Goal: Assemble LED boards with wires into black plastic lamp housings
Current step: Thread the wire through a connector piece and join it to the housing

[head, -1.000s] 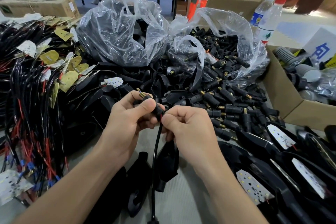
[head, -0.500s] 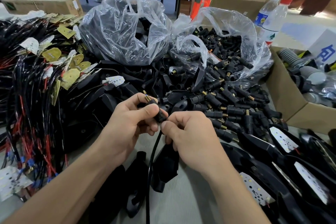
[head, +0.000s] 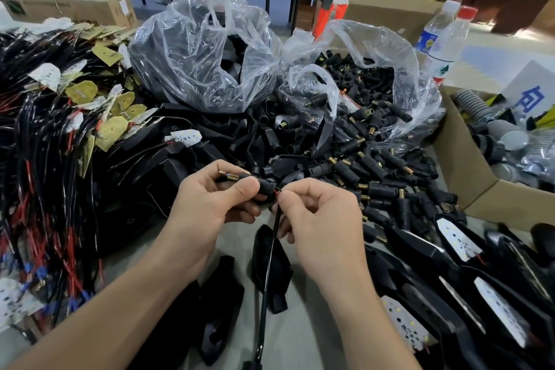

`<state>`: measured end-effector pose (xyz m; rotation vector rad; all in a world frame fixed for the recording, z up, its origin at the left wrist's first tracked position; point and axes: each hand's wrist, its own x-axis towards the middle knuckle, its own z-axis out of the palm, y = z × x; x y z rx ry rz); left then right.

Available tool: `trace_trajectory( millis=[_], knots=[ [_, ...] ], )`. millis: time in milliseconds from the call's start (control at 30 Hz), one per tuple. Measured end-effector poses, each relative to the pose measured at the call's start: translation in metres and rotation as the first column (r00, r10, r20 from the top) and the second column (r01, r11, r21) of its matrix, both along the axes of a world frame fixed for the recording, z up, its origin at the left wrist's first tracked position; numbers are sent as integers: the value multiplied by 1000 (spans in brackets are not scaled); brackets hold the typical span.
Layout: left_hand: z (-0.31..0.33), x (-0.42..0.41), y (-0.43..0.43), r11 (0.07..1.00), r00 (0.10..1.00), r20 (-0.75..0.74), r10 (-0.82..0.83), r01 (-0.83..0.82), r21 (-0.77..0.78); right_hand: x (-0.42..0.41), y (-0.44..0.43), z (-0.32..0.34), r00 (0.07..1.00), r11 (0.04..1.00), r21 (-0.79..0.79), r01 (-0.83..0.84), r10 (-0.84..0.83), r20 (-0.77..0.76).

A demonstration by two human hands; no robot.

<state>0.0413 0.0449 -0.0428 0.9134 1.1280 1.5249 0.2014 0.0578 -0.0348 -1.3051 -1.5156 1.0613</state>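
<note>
My left hand (head: 210, 204) grips a small black stem connector (head: 264, 185) with a brass threaded tip, thumb on top. My right hand (head: 321, 219) pinches the black wire (head: 268, 273) right where its red and black leads enter the connector's back end. The wire hangs down toward the table's near edge. Under my hands lie loose black housing pieces (head: 271, 267). To the right, black lamp housings with white LED boards (head: 456, 240) fitted in them lie in a row.
A heap of wired LED boards (head: 60, 135) fills the left. Two clear bags (head: 204, 57) of black parts stand behind a pile of black connectors (head: 375, 171). A cardboard box (head: 468, 177) and two water bottles (head: 444, 45) stand at the right.
My left hand has turned the connector more level, so its brass tip points left. The wire's red lead now shows at the connector's back, between my fingertips.
</note>
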Motion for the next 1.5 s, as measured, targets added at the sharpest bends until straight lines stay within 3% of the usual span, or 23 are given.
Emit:
trace_trajectory(
  millis=[167,500,700,767,833,900,967,1000,1067,1167,1300,1500],
  knots=[
    [-1,0,-1,998,996,-68,61,-61,12,-1,-4,1,950,991,119,-60,19,313],
    [-1,-3,-5,999,978,-206,29,-25,24,-2,-3,7,846,979,109,-173,91,526],
    [2,-1,-3,999,996,-87,-9,13,49,1,-6,13,924,981,-36,-191,192,330],
    [3,-2,-2,997,998,-46,-44,47,64,2,-5,13,971,968,-127,-216,227,80],
    [4,-1,-2,995,998,20,-58,56,78,1,-2,14,954,948,-192,-254,212,-214],
    [3,1,-1,998,997,70,-29,25,61,-2,-1,13,931,948,-204,-246,173,-320],
    [3,3,0,999,996,88,17,-20,29,-6,0,9,937,961,-194,-198,128,-324],
    [3,3,0,999,996,88,34,-36,19,-8,1,7,953,973,-173,-154,100,-287],
    [4,3,0,998,996,79,52,-54,18,-10,1,2,997,997,-58,-45,41,-63],
    [4,5,-2,997,997,23,77,-78,16,-8,-2,-1,965,985,168,35,-77,249],
    [5,8,0,989,988,-53,144,-143,22,-11,-3,-3,955,971,239,18,-88,284],
    [4,4,-1,989,981,-130,145,-143,20,-5,2,1,950,993,50,-109,89,298]
  ],
)
